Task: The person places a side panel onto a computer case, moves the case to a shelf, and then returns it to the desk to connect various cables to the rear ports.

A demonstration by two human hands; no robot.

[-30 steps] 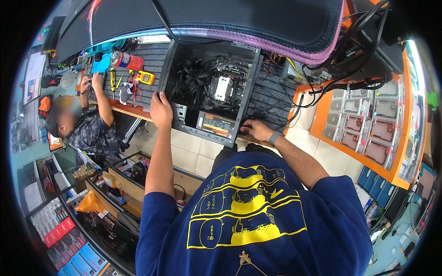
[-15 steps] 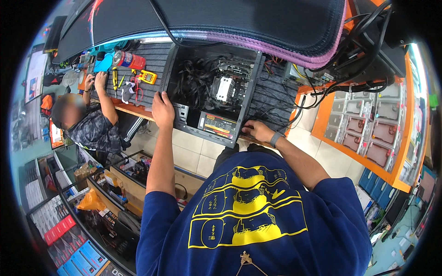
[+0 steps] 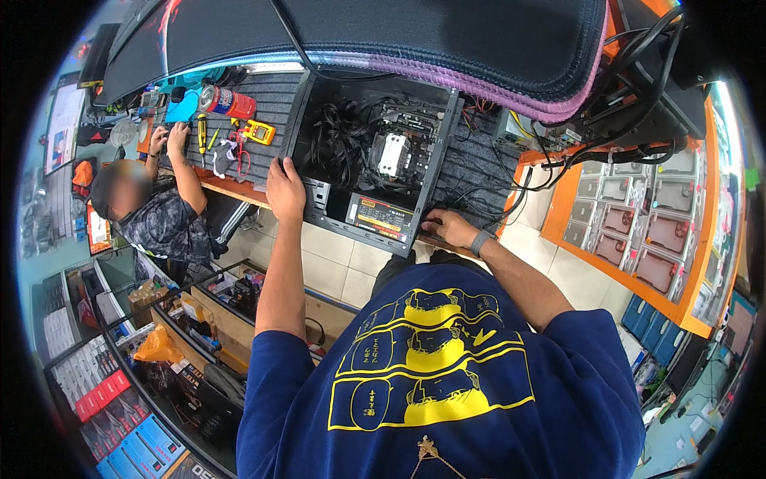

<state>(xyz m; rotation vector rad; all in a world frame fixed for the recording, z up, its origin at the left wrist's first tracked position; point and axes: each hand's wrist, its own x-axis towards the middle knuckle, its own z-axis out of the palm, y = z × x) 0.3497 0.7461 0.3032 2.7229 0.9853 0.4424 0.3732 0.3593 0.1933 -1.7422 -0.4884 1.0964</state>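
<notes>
Wide fisheye view from the wearer's head, facing steeply down, shirt front nearest, computer case beyond

Computer case on tabletop: open side was uncovered, admitting hands from above. Interior: tangled black cables obstructed the left part; white-topped cooler blocked the right; power supply occupied the near end; dark pocket between tangle and power supply was free. Far side: purple-edged mat barred access; black cord crossed the corner. Left side: narrow bare strip separated case from yellow multimeter. Right side: bare patch gave passage; loose wires cluttered its near part.
</notes>
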